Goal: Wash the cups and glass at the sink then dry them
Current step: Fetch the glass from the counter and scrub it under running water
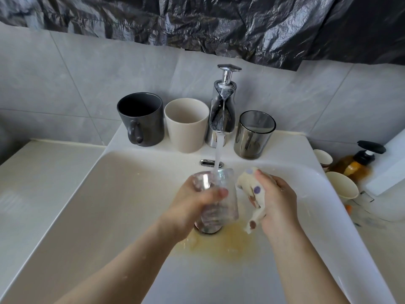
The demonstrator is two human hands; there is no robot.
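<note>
- Over the drain (208, 229) of the sink (131, 194), the left hand (192, 202) grips a clear glass (221, 216) under the tap (221, 115) stream.
- Just beside it, the right hand (280, 200) clutches a spotted cloth (249, 187).
- A dark mug (142, 121), a cream cup (186, 126) and a smoky tumbler (254, 137) stand on the ledge.

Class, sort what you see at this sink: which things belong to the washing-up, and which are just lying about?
Job: glass in the left hand, spotted cloth in the right hand, running tap, sink, dark mug, beige cup, smoked tumbler.
Lying about: pump bottle, two paper cups, black plastic sheet.
</note>
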